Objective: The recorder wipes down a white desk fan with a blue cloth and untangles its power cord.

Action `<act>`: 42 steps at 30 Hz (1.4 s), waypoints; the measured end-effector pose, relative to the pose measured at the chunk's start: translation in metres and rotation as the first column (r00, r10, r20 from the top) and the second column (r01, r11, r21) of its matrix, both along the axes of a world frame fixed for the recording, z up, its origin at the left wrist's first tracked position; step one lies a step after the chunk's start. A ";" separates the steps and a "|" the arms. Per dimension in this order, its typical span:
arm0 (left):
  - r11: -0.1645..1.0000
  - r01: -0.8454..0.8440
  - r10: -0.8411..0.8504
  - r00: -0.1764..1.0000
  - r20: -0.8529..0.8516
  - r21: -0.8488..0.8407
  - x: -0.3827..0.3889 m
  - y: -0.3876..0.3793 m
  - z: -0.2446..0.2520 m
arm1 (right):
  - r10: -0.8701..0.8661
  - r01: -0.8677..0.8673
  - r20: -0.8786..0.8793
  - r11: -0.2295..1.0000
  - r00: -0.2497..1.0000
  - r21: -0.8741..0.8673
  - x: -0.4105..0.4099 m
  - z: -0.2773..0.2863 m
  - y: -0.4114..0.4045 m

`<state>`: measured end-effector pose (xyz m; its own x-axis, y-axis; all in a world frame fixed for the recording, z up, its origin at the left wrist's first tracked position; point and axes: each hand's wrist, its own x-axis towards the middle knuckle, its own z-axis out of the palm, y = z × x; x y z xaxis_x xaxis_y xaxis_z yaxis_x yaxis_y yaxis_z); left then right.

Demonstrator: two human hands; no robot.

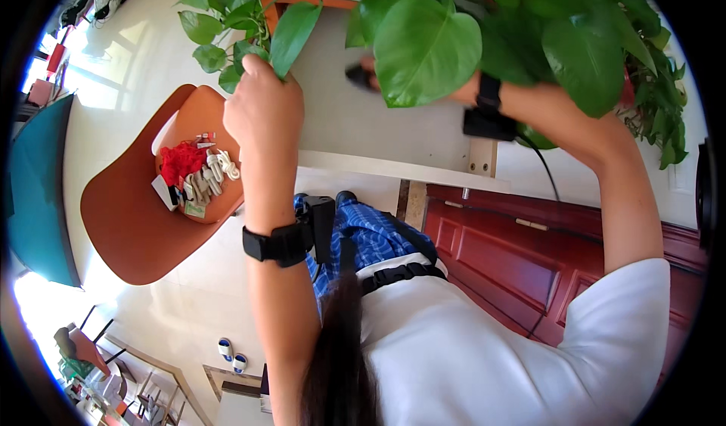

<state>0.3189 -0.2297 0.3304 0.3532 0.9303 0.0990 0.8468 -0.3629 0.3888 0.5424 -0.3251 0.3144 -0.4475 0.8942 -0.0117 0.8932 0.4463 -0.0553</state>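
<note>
A heart-leaf pothos with glossy green leaves (428,51) hangs across the top of the view. My left hand (264,105) is closed at the base of a hanging pothos leaf (295,37), the fingers folded out of sight. Behind a large leaf, my right hand (368,65) is blurred and mostly hidden. A small black object (358,78), too blurred to name, shows at its fingers, apparently held. Below it lies the pale grey shelf surface (374,125) of a cabinet with an orange-edged upper level (269,0).
An orange moulded chair (130,216) at left holds red netting (182,162), spiral light bulbs (212,170) and a white cord (228,165). A dark red panelled door (499,250) is at lower right. Slippers (232,356) lie on the tiled floor. A black cable (547,168) trails from my right wrist.
</note>
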 end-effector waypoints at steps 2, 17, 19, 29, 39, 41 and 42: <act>0.998 0.013 -0.014 1.000 0.017 0.058 0.001 0.000 -0.011 | -0.003 0.041 0.178 0.976 0.984 -0.213 -0.021 0.025 -0.026; 0.995 0.082 -0.086 0.993 0.087 0.049 -0.004 -0.002 -0.017 | -0.474 0.398 -0.191 0.855 0.860 -0.333 0.019 0.054 -0.021; 0.991 0.101 -0.109 0.989 0.098 0.083 -0.005 -0.004 -0.019 | -0.297 0.335 0.209 0.925 0.932 -0.179 0.038 0.044 -0.050; 0.884 0.460 -0.466 0.879 0.103 0.079 -0.020 0.010 -0.014 | -0.364 0.421 0.212 0.794 0.907 -0.439 0.022 -0.005 -0.106; 0.824 0.563 -0.551 0.775 0.308 0.059 0.006 0.002 -0.011 | -0.569 0.557 0.224 0.520 0.792 -0.648 0.034 0.012 -0.132; 0.830 0.556 -0.538 0.780 0.319 0.042 0.014 0.000 -0.010 | -0.579 0.568 0.255 0.462 0.775 -0.681 0.037 0.017 -0.129; 0.841 0.540 -0.518 0.789 0.331 0.027 0.019 0.000 -0.008 | -0.580 0.568 0.264 0.437 0.770 -0.697 0.038 0.019 -0.127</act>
